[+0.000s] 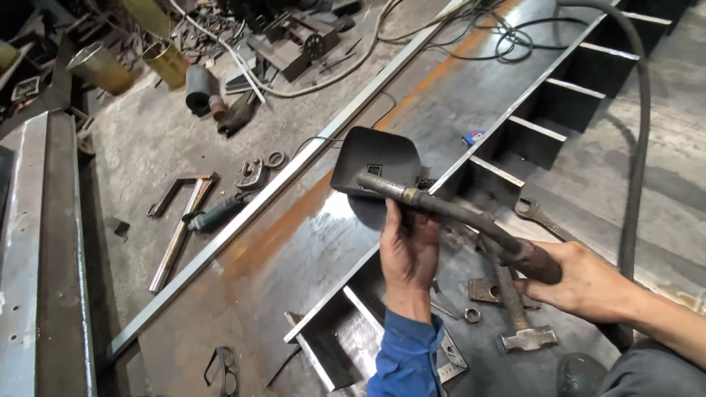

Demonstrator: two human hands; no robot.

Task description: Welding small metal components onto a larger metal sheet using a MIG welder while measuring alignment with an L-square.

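a long welding torch (pixel 456 213) is held in both hands above a large steel beam (pixel 294 242). its long axis runs from lower right to upper left, with the nozzle end pointed up and left toward a dark welding mask (pixel 375 158). the left hand (pixel 408 250), in a blue sleeve (pixel 404 356), is closed around the neck of the torch near the middle, fingers wrapped over it. the right hand (pixel 581 283) is closed on the thicker brown handle at the lower right end. whether the mask is gripped by the left hand or only hangs behind the torch cannot be told.

a thick grey hose (pixel 638 147) is seen curving away along the right side. below the torch, a hammer (pixel 518 316) and a washer (pixel 472 315) lie by the beam's web, and a spanner (pixel 537 215) lies further right. on the floor to the left, an angle grinder (pixel 217 215) and a metal square (pixel 180 220) are laid out, well apart from the hands. a pair of glasses (pixel 223 370) rests on the beam's lower end.
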